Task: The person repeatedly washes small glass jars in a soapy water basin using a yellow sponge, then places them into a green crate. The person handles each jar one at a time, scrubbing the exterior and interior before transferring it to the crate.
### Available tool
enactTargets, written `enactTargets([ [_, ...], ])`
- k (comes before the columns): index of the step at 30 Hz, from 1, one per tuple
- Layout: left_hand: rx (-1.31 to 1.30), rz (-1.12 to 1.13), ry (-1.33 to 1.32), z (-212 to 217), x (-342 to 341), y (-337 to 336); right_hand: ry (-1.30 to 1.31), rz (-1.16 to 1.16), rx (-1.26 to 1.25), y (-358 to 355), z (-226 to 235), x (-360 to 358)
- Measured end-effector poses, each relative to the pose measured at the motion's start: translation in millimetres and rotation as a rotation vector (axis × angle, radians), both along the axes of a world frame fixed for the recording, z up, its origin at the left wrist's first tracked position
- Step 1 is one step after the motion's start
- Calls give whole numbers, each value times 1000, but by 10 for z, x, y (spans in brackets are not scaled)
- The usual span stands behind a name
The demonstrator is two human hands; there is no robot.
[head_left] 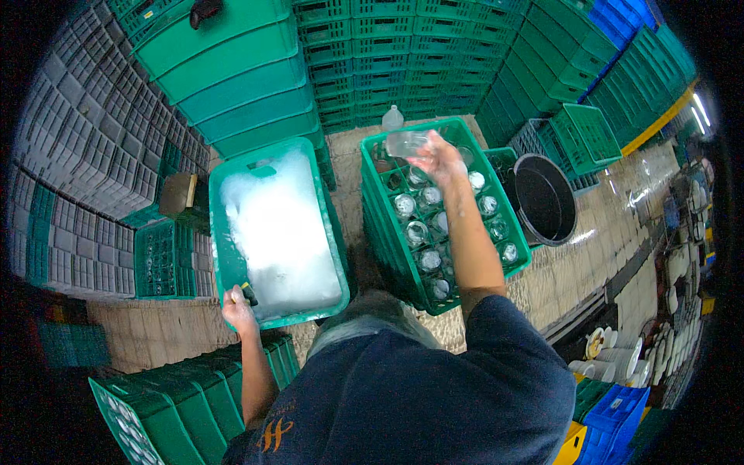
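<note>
**Clear glass (404, 144) in hand above a green divided crate (384, 232)**

Nearest, the left hand (239, 310) is at the near-left corner of a green tub (227, 267), its fingers seemingly closed on a small dark item (249, 294) with a yellow edge, too small to name surely. White suds (279, 232) fill much of the tub.

To the right, the crate holds glasses (404, 204) in its compartments. The right hand (439, 161) grips the blurred clear glass, tilted nearly sideways, over the crate's far-left part. Wet glass would likely slip, so a firm wrap of the fingers and a slow, straight path clear of neighbouring rims should serve best.

A black bucket (546, 198) stands beside the crate; beyond are a translucent bottle (392, 118) and stacked green crates (403, 62).
</note>
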State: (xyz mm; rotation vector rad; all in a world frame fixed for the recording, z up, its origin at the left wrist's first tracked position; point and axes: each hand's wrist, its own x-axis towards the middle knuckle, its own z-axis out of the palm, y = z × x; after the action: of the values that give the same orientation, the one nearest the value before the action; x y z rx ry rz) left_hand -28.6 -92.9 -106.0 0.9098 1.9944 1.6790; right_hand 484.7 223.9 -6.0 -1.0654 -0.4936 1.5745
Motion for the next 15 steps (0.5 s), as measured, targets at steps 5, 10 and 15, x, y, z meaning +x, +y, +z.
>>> enactTargets([
  [5,-103,23,-85,-27,-74,20,602,-430,86,62,-126,-279],
  [10,-4,-4,-533,-71,-78,215,826,-609,123,-184,-13,-657],
  [15,-412,-243,-83,-412,-346,941,822,-411,56,-743,123,-1392],
])
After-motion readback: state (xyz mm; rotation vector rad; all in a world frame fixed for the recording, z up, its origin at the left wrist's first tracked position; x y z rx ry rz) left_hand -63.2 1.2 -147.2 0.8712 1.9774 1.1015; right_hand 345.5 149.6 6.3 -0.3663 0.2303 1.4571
